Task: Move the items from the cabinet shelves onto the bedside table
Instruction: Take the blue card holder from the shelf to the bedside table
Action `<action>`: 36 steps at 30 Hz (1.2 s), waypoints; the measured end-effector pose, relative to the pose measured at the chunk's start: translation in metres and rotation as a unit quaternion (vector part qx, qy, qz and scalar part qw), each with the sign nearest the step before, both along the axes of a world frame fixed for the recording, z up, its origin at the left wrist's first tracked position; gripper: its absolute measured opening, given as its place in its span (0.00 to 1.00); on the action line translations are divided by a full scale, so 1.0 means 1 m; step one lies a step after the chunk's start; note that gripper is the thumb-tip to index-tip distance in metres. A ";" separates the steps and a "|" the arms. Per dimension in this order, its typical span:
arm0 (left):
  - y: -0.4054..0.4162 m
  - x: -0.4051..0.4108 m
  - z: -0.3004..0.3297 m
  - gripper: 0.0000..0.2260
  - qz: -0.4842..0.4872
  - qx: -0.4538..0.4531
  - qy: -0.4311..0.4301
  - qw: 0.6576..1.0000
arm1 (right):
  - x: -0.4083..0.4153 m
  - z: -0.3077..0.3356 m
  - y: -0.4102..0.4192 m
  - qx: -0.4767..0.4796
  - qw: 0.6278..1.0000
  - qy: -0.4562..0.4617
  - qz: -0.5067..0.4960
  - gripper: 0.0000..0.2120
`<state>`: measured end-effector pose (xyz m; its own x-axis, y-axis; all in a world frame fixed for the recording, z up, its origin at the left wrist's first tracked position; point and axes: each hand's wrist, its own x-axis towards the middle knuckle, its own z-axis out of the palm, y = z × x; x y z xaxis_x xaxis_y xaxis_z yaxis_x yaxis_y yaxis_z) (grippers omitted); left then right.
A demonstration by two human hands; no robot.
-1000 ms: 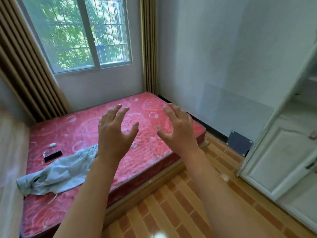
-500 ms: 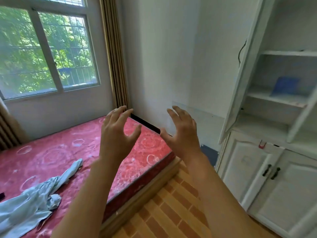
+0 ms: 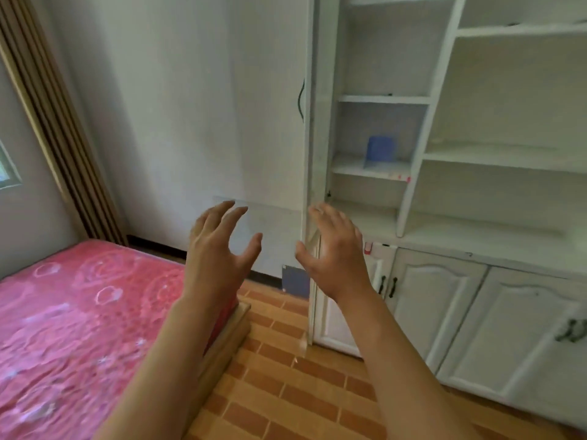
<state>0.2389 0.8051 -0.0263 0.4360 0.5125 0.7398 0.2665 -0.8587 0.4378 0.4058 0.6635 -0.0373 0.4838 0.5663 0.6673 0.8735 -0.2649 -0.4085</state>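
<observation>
A white cabinet (image 3: 444,147) with open shelves fills the right side. On one of its narrow left shelves stands a blue box-like item (image 3: 380,148), blurred. Small red marks show on that shelf's front edge. My left hand (image 3: 219,252) and my right hand (image 3: 333,249) are raised side by side in mid-air, in front of the wall and the cabinet's left edge. Both have spread, loosely bent fingers and hold nothing. The blue item is well beyond both hands. No bedside table is in view.
A bed with a red patterned mattress (image 3: 73,319) on a wooden frame occupies the lower left. Orange brick-pattern floor (image 3: 286,392) lies between bed and cabinet. White lower cabinet doors (image 3: 444,312) with dark handles are closed. A tall open door panel (image 3: 309,138) stands edge-on. Curtains (image 3: 57,122) hang at left.
The view has swung right, away from the window and bed toward the cabinet, which now fills the right side. Both hands stay raised and empty in the same pose.
</observation>
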 end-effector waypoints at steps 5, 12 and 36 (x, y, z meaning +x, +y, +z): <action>0.007 0.079 -0.006 0.24 -0.063 -0.018 0.008 0.998 | 0.059 -0.008 -0.010 -0.004 0.999 0.003 -0.052 0.31; 0.026 0.212 -0.004 0.25 -0.134 -0.039 0.021 0.990 | 0.161 -0.007 -0.002 -0.015 0.992 0.004 -0.127 0.33; 0.137 0.511 -0.019 0.26 -0.251 -0.089 0.026 0.964 | 0.421 -0.008 0.084 0.000 0.979 0.006 -0.205 0.30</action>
